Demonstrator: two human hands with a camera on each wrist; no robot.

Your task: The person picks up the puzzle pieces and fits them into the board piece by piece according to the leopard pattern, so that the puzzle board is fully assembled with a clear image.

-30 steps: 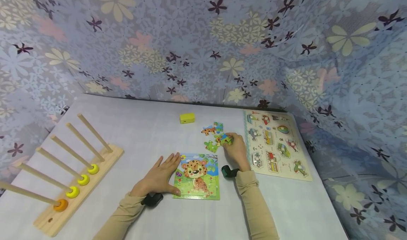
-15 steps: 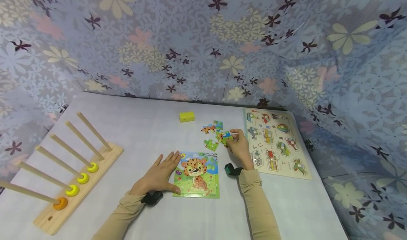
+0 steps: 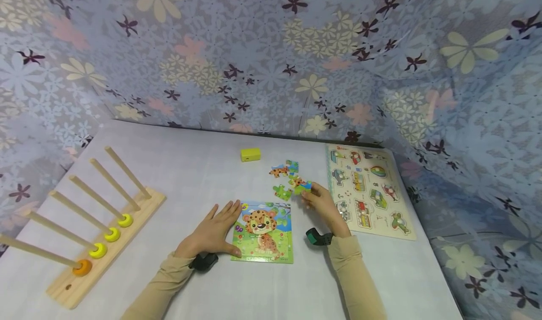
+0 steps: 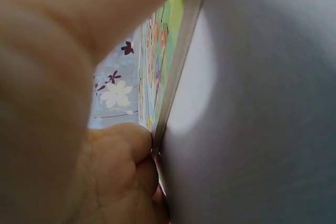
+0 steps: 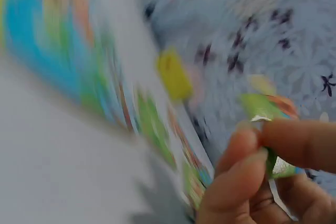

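Note:
A square leopard picture puzzle (image 3: 262,233) lies on the table in front of the person. Along its left edge rests the left hand (image 3: 213,233), fingers spread and thumb reaching onto the puzzle; the left wrist view has the thumb and a fingertip right at the board's edge. Beyond the puzzle's upper right corner, the right hand (image 3: 325,212) pinches a blue-and-green jigsaw piece (image 5: 258,106) between thumb and fingertips. Loose pieces lie close by: a green one (image 3: 282,192), a spotted orange one (image 3: 278,171) and a blue-green one (image 3: 292,165).
A yellow block (image 3: 251,155) stands farther back. To the right lies a peg puzzle board (image 3: 372,193) with vehicle pictures. At the left is a wooden base (image 3: 59,289) with several slanting dowels and beads. Floral cloth (image 3: 271,66) hangs behind the table.
The right hand has drawn slightly right and toward the person with the pinched jigsaw piece, whose angle has turned. The left hand stays at the puzzle's edge.

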